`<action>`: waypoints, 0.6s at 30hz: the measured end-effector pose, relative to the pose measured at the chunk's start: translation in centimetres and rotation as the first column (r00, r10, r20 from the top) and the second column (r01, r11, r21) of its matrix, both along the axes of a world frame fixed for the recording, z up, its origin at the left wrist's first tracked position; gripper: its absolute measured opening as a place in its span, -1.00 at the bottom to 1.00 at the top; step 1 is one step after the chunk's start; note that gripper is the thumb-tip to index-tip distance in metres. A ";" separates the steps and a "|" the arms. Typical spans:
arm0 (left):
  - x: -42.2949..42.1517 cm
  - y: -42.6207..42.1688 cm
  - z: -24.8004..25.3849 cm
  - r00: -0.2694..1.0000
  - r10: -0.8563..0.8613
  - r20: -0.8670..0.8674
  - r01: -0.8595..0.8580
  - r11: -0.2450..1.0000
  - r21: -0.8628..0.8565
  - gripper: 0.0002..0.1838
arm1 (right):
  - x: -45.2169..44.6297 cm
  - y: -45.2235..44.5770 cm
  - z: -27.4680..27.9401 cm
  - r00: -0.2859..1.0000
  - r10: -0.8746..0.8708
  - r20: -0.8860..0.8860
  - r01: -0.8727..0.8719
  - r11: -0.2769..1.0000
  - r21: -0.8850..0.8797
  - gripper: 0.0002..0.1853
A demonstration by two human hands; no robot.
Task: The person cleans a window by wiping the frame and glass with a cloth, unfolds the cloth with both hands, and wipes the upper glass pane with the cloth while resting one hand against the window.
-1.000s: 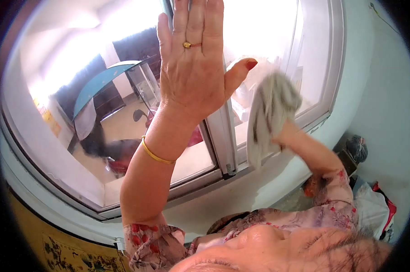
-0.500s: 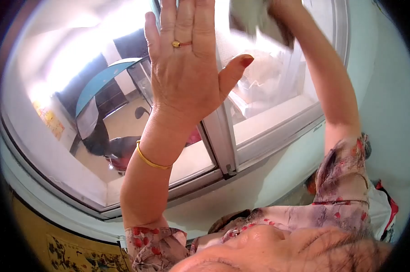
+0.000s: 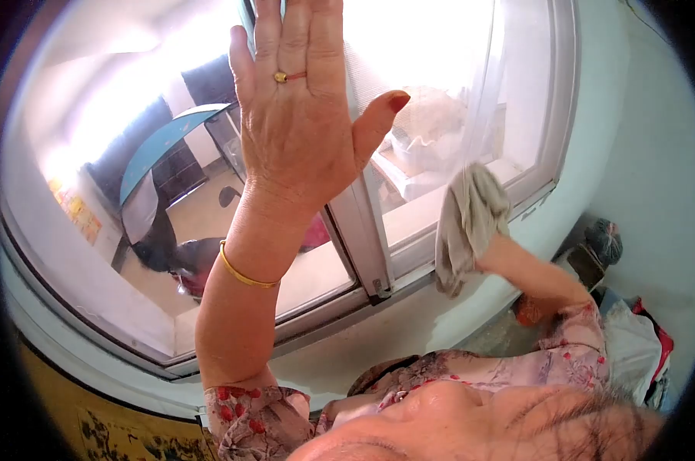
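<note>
My left hand [image 3: 297, 115] is raised with its fingers stretched up and thumb out, over the upright bar of the window frame [image 3: 363, 238]. It holds nothing and wears a ring; a yellow bangle [image 3: 244, 270] circles the wrist. At the lower right of the right window pane [image 3: 424, 84], my right hand [image 3: 492, 252] has hold of a grey-beige cloth [image 3: 470, 219]. The cloth drapes over the fingers and hides most of them, and hangs down past the lower window frame.
Beyond the glass stands a vehicle with a blue canopy [image 3: 167, 138]. A dark plastic bag [image 3: 603, 241] and a white bag with red trim [image 3: 630, 342] are at the lower right. Patterned yellow material [image 3: 132, 430] lies at the lower left.
My right hand has gone up the pane with the cloth and come back down to the lower right. My left hand has shifted slightly left, fingers still spread.
</note>
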State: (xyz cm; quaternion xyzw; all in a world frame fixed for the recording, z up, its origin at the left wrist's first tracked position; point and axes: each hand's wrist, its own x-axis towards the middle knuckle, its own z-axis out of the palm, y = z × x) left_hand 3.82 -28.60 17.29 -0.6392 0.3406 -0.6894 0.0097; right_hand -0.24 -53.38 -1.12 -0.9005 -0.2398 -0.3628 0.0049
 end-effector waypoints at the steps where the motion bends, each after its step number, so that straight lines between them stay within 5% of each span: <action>1: 0.3 -0.1 0.0 0.999 -0.033 0.016 0.033 0.999 -0.009 -0.02 | 1.5 -0.3 2.0 0.997 0.000 0.077 -0.005 0.998 0.056 -0.26; 6: 0.6 -0.3 0.3 0.993 -0.111 0.031 0.112 0.993 -0.036 0.02 | 8.1 -1.6 17.4 0.873 -0.184 0.451 0.119 0.979 0.168 -0.15; 11: 0.8 -0.3 0.3 0.995 -0.096 0.037 0.097 0.995 -0.033 0.01 | 10.5 -2.2 31.4 0.689 -0.258 0.677 0.055 0.951 0.305 -0.20; 15: 0.9 -0.3 0.3 0.996 -0.084 0.041 0.085 0.996 -0.029 0.02 | 10.5 -2.8 31.7 0.691 -0.281 0.666 0.050 0.938 0.344 -0.24; 18: 0.6 -0.3 0.2 0.996 -0.092 0.020 0.092 0.995 -0.026 0.01 | 9.8 -3.4 26.0 0.773 -0.244 0.585 0.087 0.955 0.283 -0.27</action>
